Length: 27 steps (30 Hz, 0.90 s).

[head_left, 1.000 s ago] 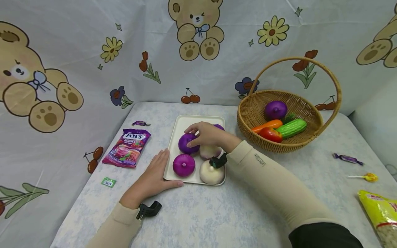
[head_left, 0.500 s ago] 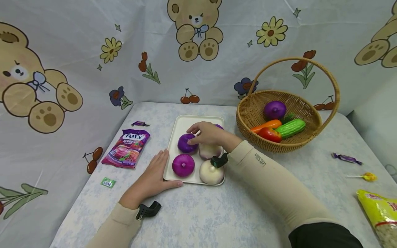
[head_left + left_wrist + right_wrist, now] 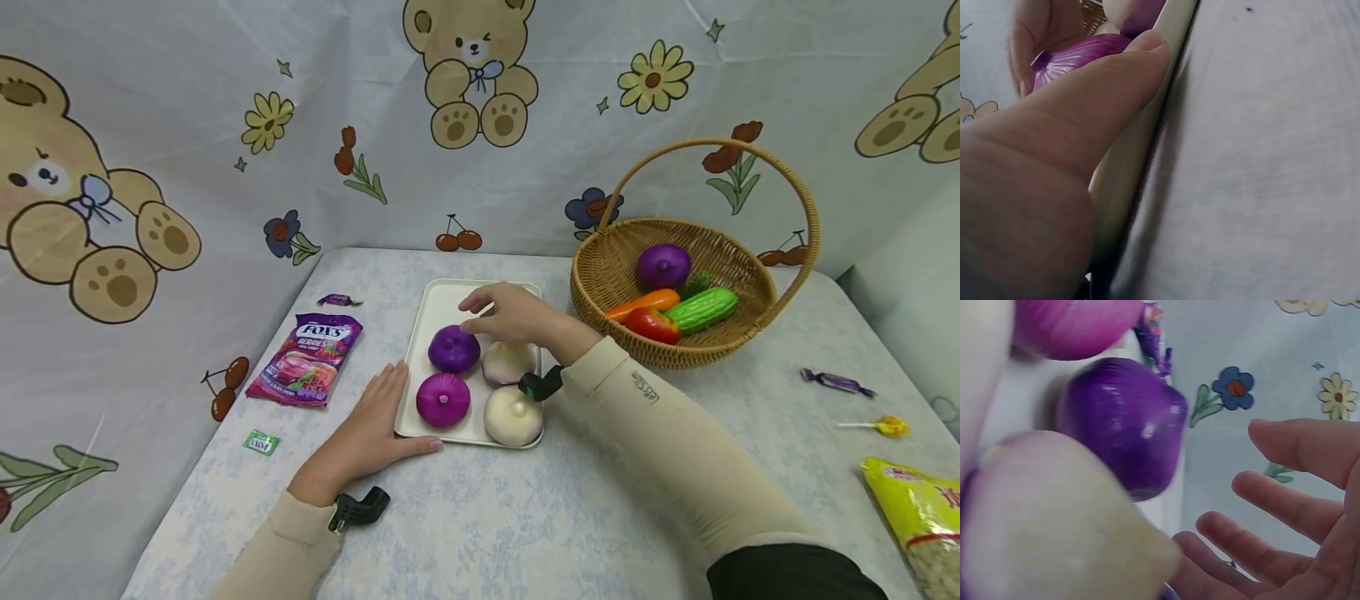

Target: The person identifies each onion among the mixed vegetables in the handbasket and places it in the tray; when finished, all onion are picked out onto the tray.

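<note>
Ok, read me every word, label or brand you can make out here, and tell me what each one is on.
"FOX'S" and "BERRIES": on the purple candy bag left of the tray.
"Let's Slim": on the right sleeve, by the wrist.
"FOX'S", small and only just readable: on the green candy wrapper.
Yellow bag at the right edge: print too blurred to read.
Small purple candy: no readable text.
Wrist views: no text.

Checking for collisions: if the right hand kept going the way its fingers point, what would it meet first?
Probably nothing soon: the right hand points left over the tray, just beyond the dark purple onion. Depth is unclear.
</note>
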Motion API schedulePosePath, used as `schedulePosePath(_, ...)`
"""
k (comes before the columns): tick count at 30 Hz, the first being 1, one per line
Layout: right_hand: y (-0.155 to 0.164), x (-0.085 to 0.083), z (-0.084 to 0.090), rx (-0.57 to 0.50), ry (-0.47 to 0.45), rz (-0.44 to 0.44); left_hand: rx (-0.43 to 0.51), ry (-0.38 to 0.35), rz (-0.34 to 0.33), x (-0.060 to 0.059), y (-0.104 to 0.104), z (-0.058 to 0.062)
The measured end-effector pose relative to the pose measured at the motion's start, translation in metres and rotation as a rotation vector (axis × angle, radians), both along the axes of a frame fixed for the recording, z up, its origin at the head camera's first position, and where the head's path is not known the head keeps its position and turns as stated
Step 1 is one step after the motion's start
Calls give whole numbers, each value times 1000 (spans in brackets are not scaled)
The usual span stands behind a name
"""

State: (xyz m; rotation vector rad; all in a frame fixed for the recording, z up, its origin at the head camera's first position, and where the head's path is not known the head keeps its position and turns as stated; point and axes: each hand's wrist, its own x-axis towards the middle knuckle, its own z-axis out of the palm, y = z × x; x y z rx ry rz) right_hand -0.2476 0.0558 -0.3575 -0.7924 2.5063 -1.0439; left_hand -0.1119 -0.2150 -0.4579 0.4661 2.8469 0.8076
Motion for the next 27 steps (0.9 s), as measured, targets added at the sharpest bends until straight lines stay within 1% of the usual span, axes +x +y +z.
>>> schedulePosePath(8, 15, -1, 21, -62, 35, -57, 6, 8, 3, 0, 0, 1)
schedulePosePath(14, 38, -6, 39, -141, 22, -107, 16, 8, 3, 0, 1, 0)
schedulePosePath(19, 68, -12, 54, -143, 41, -201, 11, 7, 4, 0, 1, 0)
schedulePosePath(27, 129, -23, 66, -113, 66, -376, -6, 15, 0, 0, 0, -2)
